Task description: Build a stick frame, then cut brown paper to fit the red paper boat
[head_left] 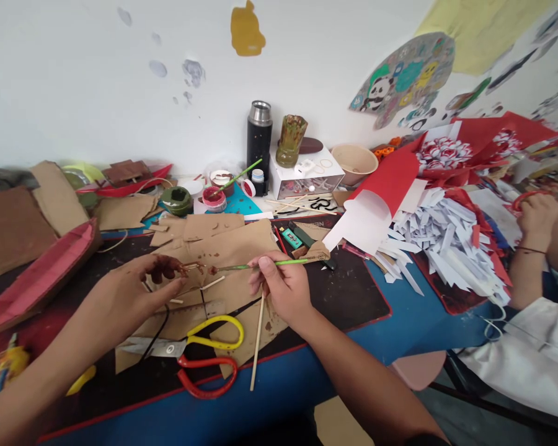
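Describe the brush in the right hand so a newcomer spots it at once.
On the blue table, find the brown cardboard. Just above it, the right hand grips a thin, green-handled brush, its brown-smeared tip pointing toward the left hand. Unlike the green stick slanting up from the pink pot behind, this one is held nearly level.

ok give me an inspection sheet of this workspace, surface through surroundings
Surface: blue table with dark mat, partly covered by brown cardboard.
Job's things: green-handled brush, tip beside small brown piece.
Clutter: scissors with handles apart, loose stick, heap of white paper strips.
Hands: left hand holds the brown piece; right hand holds the brush.
Cables: thin white cord by the table edge, use unclear.
Surroundings: white wall behind; another person's hand at far right.
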